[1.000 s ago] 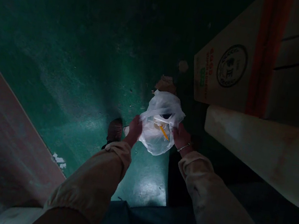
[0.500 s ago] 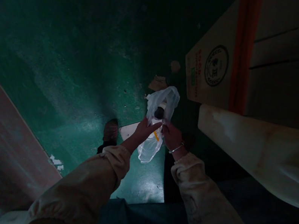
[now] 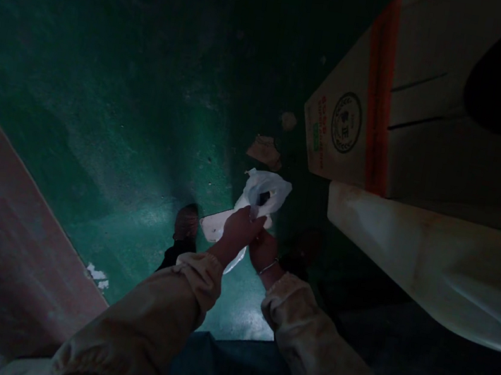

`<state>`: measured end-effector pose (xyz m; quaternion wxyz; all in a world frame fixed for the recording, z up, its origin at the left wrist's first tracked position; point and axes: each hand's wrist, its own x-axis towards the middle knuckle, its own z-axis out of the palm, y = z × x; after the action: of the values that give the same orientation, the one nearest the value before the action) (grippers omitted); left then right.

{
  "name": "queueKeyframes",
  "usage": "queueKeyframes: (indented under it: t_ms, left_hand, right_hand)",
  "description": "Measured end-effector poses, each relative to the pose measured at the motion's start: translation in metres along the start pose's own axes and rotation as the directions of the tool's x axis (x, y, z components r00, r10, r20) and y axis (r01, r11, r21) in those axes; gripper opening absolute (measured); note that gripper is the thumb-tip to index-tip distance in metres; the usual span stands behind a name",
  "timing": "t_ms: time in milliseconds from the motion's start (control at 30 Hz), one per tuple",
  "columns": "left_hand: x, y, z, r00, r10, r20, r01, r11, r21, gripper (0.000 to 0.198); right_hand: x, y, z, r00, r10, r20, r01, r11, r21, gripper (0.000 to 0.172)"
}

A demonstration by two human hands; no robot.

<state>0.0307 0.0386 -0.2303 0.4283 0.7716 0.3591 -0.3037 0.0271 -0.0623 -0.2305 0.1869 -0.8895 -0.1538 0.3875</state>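
Observation:
A thin, translucent plastic bag [image 3: 258, 182] is bunched up between my hands, with a dark round opening or object showing near its top. My left hand [image 3: 242, 228] is closed on the bag from the left, thumb pointing right. Against it, my right hand [image 3: 264, 249], with a bracelet at the wrist, has its fingers pinched on the gathered plastic. A strip of the bag hangs below my hands. Behind my left hand, a pale flat board [image 3: 213, 225] sticks out to the left. What lies inside the bag is mostly hidden.
Right of me stands a printed cardboard box [image 3: 320, 141] with orange tape, above a pale, stained plastic container [image 3: 377, 234]. Torn cardboard scraps [image 3: 265, 150] lie on the green floor [image 3: 141, 150]. A shoe [image 3: 187, 222] shows at left. A reddish floor strip [image 3: 12, 205] runs along the left.
My hands have come closer together and the bag's mouth is drawn tighter and lower. The yellow strip seen on the bag before is now hidden. The view has shifted slightly.

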Motion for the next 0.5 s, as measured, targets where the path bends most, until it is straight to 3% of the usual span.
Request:
queueKeyframes:
  t_ms: [167, 300, 333, 400, 500]
  left_hand:
    - [0.008, -0.015, -0.003, 0.994, 0.107, -0.003, -0.103, 0.965, 0.239, 0.028]
    - [0.016, -0.029, -0.029, 0.972, 0.212, 0.098, -0.233, 0.901, 0.366, 0.025]
    - [0.017, -0.031, -0.038, 0.963, 0.238, 0.128, -0.270, 0.880, 0.391, 0.025]
    - [0.019, -0.033, -0.056, 0.937, 0.293, 0.193, -0.349, 0.834, 0.427, 0.025]
    - [0.017, -0.025, -0.083, 0.887, 0.357, 0.294, -0.459, 0.759, 0.461, 0.025]
  right_hand:
    - [-0.014, 0.000, 0.016, 1.000, -0.026, -0.008, 0.027, 0.993, 0.115, 0.022]
    - [-0.011, 0.031, -0.005, 0.996, -0.038, -0.076, 0.049, 0.988, 0.145, 0.022]
    - [-0.007, 0.040, -0.015, 0.992, -0.033, -0.118, 0.049, 0.990, 0.133, 0.027]
    - [0.002, 0.057, -0.039, 0.979, -0.044, -0.201, 0.066, 0.993, 0.100, 0.053]
    - [0.019, 0.070, -0.072, 0.955, -0.202, -0.218, 0.208, 0.978, 0.003, 0.088]
